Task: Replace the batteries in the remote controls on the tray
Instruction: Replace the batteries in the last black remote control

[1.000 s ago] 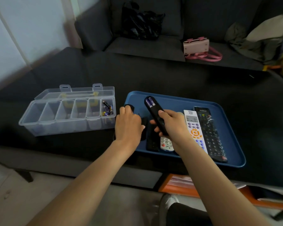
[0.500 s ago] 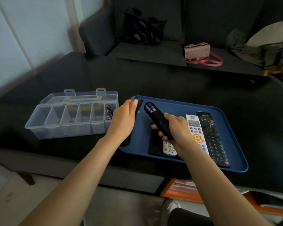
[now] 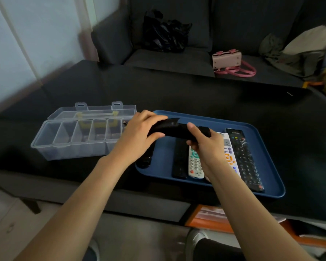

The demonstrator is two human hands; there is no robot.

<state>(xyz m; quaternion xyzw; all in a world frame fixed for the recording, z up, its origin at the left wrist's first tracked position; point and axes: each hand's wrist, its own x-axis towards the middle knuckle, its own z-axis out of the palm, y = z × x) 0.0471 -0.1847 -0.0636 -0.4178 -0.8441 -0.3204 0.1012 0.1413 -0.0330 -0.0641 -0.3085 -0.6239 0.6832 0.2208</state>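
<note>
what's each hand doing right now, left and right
Left hand: closed on one end of the black remote.
Right hand: closed round the other end of the same remote, held above the blue tray.

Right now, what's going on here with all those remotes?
A person holds a black remote in both hands above a blue tray; the left hand grips one end, the right hand the other. More remotes lie in the tray. An open clear plastic box sits to its left.
</note>
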